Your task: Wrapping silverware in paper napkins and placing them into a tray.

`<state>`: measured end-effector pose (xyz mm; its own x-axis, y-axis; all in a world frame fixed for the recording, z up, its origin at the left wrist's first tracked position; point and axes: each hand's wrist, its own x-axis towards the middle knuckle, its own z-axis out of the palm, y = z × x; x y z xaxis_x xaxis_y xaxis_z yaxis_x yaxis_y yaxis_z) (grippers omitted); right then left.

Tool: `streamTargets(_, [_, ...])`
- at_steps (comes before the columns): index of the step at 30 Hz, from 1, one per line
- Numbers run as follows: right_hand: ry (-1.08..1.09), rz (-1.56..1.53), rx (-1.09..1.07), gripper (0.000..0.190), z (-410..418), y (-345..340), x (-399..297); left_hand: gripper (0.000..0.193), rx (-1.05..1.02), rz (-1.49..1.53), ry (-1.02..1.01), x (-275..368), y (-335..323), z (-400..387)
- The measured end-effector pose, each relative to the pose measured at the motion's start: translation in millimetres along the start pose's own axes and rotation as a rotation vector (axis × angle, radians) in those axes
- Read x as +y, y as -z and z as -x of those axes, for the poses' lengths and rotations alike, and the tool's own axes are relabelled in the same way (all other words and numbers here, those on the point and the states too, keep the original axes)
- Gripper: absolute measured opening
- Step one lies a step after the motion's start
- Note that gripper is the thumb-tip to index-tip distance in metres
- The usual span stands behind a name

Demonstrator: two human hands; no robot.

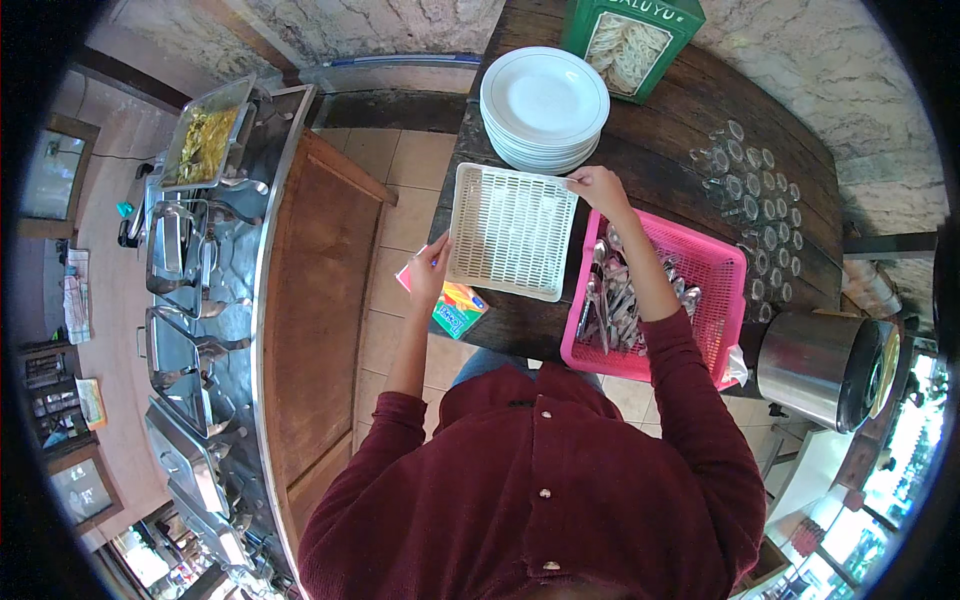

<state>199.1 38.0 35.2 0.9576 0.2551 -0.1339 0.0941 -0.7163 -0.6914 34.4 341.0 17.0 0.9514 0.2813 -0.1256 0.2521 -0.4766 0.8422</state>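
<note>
A shallow white plastic basket (513,232) with slotted sides and base lies before me at the wooden table's near left edge. Nothing is in it. My left hand (429,268) grips its left rim, while my right hand (600,193) pinches the far right corner. Just below the basket, a colourful packet (460,309) bearing writing is partly covered by the basket and my left hand. To the right, under my right forearm, sits a pink plastic basket (709,292) holding a heap of metal cutlery (616,300), spoons among it.
White plates (545,101) are stacked beyond the white basket, beside a green box (637,45) with a windowed front. Several glass mugs (750,206) stand at the right. A steel container (806,364) is at the near right. A metal-topped counter (251,262) with food trays runs along the left.
</note>
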Motion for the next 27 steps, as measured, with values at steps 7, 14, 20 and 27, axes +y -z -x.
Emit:
streamTargets(7, [-0.007, 0.102, 0.037, 0.03, 10, 7, -9, 0.03, 0.038, 0.022, -0.062, 4, -4, 7])
streamTargets(14, [-0.043, -0.041, -0.001, 0.04, 9, 1, 0, 0.032, 0.018, 0.176, -0.06, 1, -5, 4])
streamTargets(20, [-0.027, -0.09, 0.063, 0.043, 20, 1, -6, 0.032, 0.019, 0.228, -0.028, 0, 0, 3])
streamTargets(27, [0.04, -0.15, 0.11, 0.041, 28, 0, 3, 0.029, 0.01, 0.288, -0.009, -3, 3, 1])
